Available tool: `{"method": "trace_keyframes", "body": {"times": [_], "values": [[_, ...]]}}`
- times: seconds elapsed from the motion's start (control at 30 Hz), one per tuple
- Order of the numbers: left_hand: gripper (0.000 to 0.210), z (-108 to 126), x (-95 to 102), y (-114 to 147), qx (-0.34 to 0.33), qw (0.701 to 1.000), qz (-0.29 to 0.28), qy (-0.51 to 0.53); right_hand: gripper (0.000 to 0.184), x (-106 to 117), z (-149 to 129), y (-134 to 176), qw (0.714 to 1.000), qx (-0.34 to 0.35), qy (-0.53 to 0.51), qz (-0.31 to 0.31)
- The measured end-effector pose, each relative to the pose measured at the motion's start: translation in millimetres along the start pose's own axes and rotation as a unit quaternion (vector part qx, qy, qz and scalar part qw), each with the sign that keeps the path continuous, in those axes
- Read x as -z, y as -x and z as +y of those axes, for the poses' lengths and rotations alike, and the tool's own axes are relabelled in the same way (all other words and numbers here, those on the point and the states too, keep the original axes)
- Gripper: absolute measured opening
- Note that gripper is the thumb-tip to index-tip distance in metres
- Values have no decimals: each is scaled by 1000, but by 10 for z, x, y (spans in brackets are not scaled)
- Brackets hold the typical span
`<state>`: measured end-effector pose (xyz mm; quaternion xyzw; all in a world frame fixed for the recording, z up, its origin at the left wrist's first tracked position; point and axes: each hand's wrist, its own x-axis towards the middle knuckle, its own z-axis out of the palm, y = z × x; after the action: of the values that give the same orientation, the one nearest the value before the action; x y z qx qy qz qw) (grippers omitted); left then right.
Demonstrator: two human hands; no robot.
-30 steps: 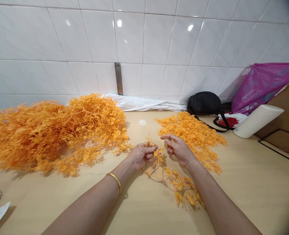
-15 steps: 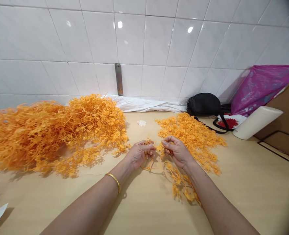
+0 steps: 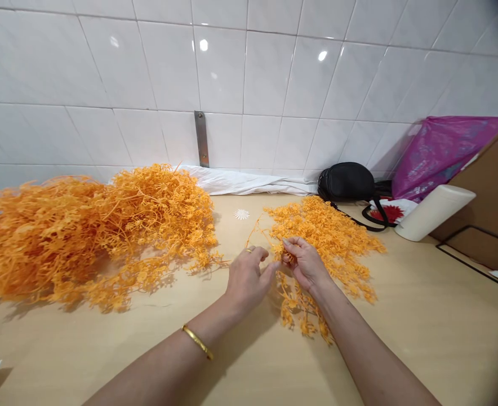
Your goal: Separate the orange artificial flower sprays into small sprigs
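My right hand [image 3: 306, 264] is closed, pinching an orange artificial flower sprig [image 3: 289, 316] whose leafy end hangs down toward me over the table. Close beside its fingertips is my left hand [image 3: 248, 279], back up, fingers bent and thumb apart from them; nothing shows in its grip, though its fingertips are partly hidden. A thin orange stem [image 3: 253, 230] sticks up just beyond its fingers. Behind my right hand lies a smaller spread of orange sprigs [image 3: 337, 237]. A large tangled heap of orange sprigs [image 3: 147, 208] fills the left side of the table.
A small white paper rosette [image 3: 241, 214] lies toward the wall. At the right are a black bag [image 3: 346, 180], a red flower shape [image 3: 390, 213], a white bottle [image 3: 435, 211], a purple plastic bag [image 3: 439, 155] and a cardboard box [image 3: 485, 192]. White cloth [image 3: 249, 183] runs along the wall.
My left hand has turned from palm up to back up and moved its fingers off the stem parts it held. My right hand keeps its pinch; the hanging sprig has swung slightly left.
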<state>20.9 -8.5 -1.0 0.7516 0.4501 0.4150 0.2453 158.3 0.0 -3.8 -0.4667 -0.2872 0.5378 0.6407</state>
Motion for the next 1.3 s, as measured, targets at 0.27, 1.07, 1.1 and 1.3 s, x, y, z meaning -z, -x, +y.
{"method": "trace_keyframes", "body": {"times": [0.27,1.07,1.1,1.3], "values": [[12,-169,-93,-104,201,934,-105,275,38,20,-26,23,993,-12,57,-98],[24,-60,-92,-158,243,885,-93,385,15,-109,74,25,873,255,405,93],[24,-48,-104,-162,237,885,-92,391,15,-131,77,29,868,256,411,110],[30,13,-67,-92,213,903,-93,363,16,30,-9,-74,859,287,377,194]]}}
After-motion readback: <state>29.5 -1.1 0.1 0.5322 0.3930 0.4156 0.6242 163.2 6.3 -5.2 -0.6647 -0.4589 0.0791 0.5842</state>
